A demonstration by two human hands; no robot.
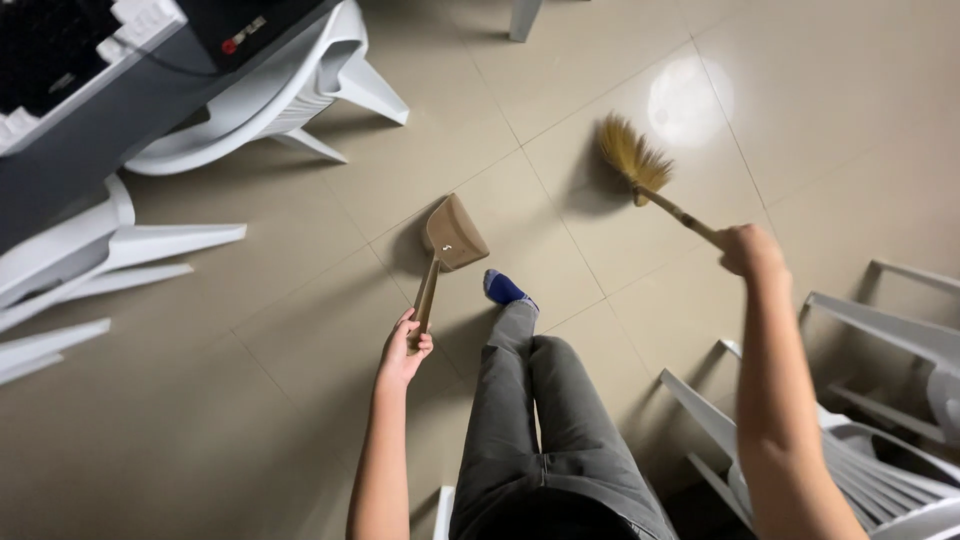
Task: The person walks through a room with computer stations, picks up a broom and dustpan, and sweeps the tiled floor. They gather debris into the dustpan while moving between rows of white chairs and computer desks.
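My left hand (402, 350) grips the long handle of a tan dustpan (452, 234), whose scoop rests on the tiled floor just ahead of my foot in a blue sock (503, 289). My right hand (750, 250) holds the thin wooden handle of a straw broom (632, 157). The broom's yellow bristles point away from me and hover over or touch the floor to the right of the dustpan. My grey trouser legs (540, 420) fill the lower middle of the head view.
White plastic chairs stand at the upper left (270, 95), the left edge (90, 260) and the lower right (880, 420). A dark desk (90, 130) with a keyboard is at the top left. Beige floor tiles (600, 80) carry a bright light reflection at the upper right.
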